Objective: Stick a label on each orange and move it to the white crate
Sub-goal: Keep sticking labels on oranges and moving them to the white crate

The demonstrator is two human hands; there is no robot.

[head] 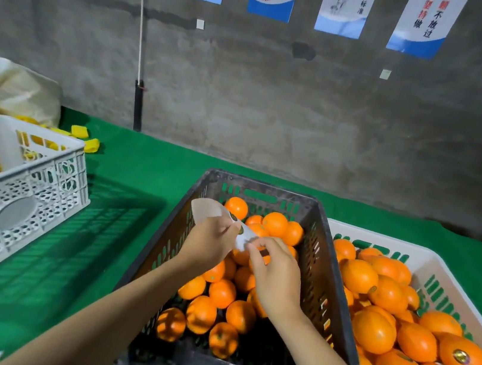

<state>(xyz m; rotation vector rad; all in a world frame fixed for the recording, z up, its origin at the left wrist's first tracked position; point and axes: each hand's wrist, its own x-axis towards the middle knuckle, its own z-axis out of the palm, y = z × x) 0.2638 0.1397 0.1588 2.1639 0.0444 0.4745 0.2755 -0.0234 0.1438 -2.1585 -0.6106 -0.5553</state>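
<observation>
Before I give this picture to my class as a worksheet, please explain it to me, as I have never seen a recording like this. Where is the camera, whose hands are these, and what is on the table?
There is no machine here. A person wears one camera on the head, looking forward and down, so you see their own arms. The left hand holds a white label strip, and the right hand pinches its near end, probably to peel a label off. Both hands are above a black crate of oranges. To its right stands a white crate of labelled oranges, several showing a round sticker. A second white crate, with yellow items in it, sits at the left. Everything rests on a green cloth.
</observation>
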